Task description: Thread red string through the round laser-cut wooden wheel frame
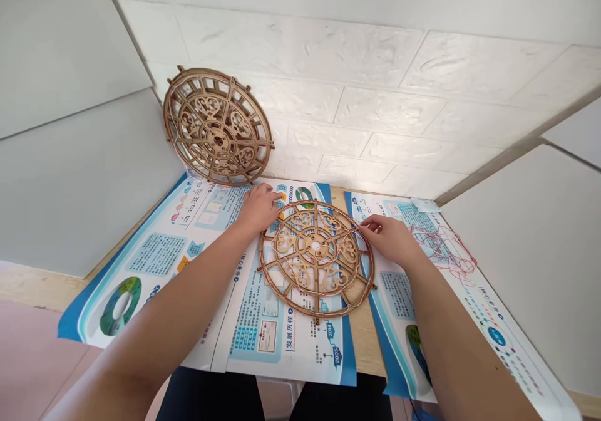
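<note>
Pretty boxed-in setup

White wall (357, 54)'s cut off up top, panels (79, 176) both sides. Table (369, 336)'s mostly hidden under posters (157, 255). One brown wheel (328, 247) lies flat mid-table, more room near than far; another wheel (212, 136) leans far left. Left hand (260, 207)'s loosely spread by the rim; right hand (387, 236)'s bunched narrow, can't tell if gripping. Loose wire (446, 252), right.

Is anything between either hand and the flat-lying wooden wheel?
Nothing visible. The right hand is at the wheel's right rim, the left hand beside its upper-left rim; the second wheel stands beyond the left hand, out of the way.
</note>
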A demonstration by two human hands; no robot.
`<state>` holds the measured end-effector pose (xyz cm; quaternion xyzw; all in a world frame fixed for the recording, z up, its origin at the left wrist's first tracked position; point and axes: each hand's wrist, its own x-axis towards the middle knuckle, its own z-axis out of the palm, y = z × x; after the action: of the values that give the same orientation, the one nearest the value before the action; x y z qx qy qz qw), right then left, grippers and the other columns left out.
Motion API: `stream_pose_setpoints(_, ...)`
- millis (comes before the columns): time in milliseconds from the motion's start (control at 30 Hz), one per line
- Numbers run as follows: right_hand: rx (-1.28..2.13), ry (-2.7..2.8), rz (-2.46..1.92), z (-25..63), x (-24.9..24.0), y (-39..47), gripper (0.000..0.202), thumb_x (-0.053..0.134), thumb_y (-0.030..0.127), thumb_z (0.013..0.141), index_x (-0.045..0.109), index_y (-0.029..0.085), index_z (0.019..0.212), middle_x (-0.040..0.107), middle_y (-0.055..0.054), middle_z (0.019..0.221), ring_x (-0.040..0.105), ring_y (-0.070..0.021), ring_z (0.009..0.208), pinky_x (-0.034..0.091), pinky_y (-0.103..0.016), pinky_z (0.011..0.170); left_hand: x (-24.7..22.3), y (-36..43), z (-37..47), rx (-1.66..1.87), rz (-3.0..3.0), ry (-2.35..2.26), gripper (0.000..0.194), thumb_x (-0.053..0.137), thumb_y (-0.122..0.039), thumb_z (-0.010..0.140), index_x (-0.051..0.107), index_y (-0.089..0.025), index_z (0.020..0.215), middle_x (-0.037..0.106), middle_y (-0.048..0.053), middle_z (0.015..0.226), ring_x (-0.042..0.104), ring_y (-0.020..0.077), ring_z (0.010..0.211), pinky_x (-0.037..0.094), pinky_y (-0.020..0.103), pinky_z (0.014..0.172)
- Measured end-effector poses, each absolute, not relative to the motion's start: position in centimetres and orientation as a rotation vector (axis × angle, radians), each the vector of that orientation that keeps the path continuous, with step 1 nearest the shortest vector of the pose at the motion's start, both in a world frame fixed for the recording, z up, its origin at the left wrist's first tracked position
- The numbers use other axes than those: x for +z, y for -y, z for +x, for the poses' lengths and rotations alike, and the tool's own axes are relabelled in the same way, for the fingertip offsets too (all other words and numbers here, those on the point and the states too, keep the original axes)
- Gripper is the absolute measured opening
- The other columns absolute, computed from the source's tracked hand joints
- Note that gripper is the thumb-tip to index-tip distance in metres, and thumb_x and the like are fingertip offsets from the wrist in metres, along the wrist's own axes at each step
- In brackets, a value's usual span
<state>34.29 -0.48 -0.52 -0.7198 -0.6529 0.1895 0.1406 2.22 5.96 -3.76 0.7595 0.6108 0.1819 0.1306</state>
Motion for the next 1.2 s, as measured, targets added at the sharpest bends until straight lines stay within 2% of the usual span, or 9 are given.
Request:
stream_pose_setpoints(133,0.564,1.89,-2.058,34.5,-0.6,0.4,0.025,0.059,0.04,0.086,0.074,0.021,0.092,0.07,-0.006,0.081,0.062,-0.0226,0.076,0.042,-0.032,0.065,-3.9,-6.2,2.3,0.56,2.15,-1.753,0.048,0.043,-0.013,0.091,0.072,-0.025,0.127,0.05,0.012,0.147,0.041,0.0322,0.141,0.031,0.055,0.118)
stream_pose_setpoints(267,0.57,1.897,-2.031,34.6,-0.7,0.3,0.027,0.059,0.042,0.085,0.074,0.02,0.091,0.07,-0.006,0.079,0.062,-0.023,0.075,0.042,-0.032,0.065,-4.0,-6.5,2.3,0.642,2.128,-1.687,0.047,0.043,-0.01,0.089,0.074,-0.025,0.12,0.054,0.01,0.144,0.044,0.0298,0.139,0.031,0.053,0.118)
stream_pose_setpoints(433,0.581,1.896,-2.027,34.6,-0.7,0.3,0.027,0.059,0.043,0.085,0.074,0.021,0.091,0.069,-0.005,0.077,0.062,-0.0225,0.073,0.042,-0.032,0.064,-4.3,-6.7,2.2,0.817,2.141,-1.7,0.05,0.043,-0.006,0.086,0.07,-0.021,0.126,0.056,0.011,0.141,0.047,0.0287,0.136,0.034,0.05,0.118)
stream_pose_setpoints(533,0.572,1.898,-2.03,34.7,-0.7,0.3,0.026,0.059,0.042,0.085,0.073,0.021,0.089,0.069,-0.006,0.078,0.061,-0.0224,0.073,0.041,-0.032,0.063,-4.3,-6.8,2.3,0.87,2.149,-1.676,0.047,0.043,-0.006,0.086,0.07,-0.021,0.122,0.06,0.011,0.134,0.051,0.0276,0.131,0.038,0.049,0.116)
stream_pose_setpoints(700,0.583,1.912,-2.041,34.7,-0.8,0.3,0.027,0.058,0.043,0.086,0.073,0.021,0.091,0.068,-0.005,0.076,0.061,-0.0221,0.072,0.041,-0.032,0.064,-3.8,-6.8,2.4,1.014,2.067,-1.651,0.031,0.05,-0.012,0.088,0.067,-0.02,0.113,0.065,0.01,0.124,0.057,0.0269,0.123,0.043,0.046,0.111)
stream_pose_setpoints(867,0.592,1.899,-2.05,34.6,-0.7,0.4,0.027,0.058,0.043,0.086,0.072,0.021,0.091,0.067,-0.005,0.076,0.061,-0.0221,0.072,0.041,-0.031,0.062,-3.2,-6.6,2.4,1.087,1.863,-1.671,0.017,0.07,-0.031,0.084,0.069,-0.022,0.098,0.072,0.006,0.109,0.065,0.0258,0.106,0.05,0.04,0.1)
stream_pose_setpoints(1000,0.589,1.898,-2.03,34.6,-0.6,0.5,0.028,0.058,0.044,0.084,0.073,0.021,0.092,0.067,-0.005,0.076,0.06,-0.0224,0.072,0.041,-0.032,0.062,-2.9,-6.3,2.4,1.075,1.801,-1.65,0.014,0.07,-0.037,0.085,0.071,-0.023,0.081,0.075,0.004,0.101,0.067,0.0255,0.096,0.052,0.04,0.095)
stream_pose_setpoints(1200,0.588,1.921,-2.02,34.5,-0.4,0.5,0.028,0.056,0.043,0.084,0.072,0.021,0.09,0.066,-0.005,0.074,0.06,-0.0222,0.07,0.041,-0.032,0.061,-2.7,-6.2,2.6,1.065,1.796,-1.614,0.014,0.068,-0.036,0.087,0.073,-0.024,0.082,0.077,0.003,0.1,0.068,0.0259,0.097,0.052,0.039,0.096)
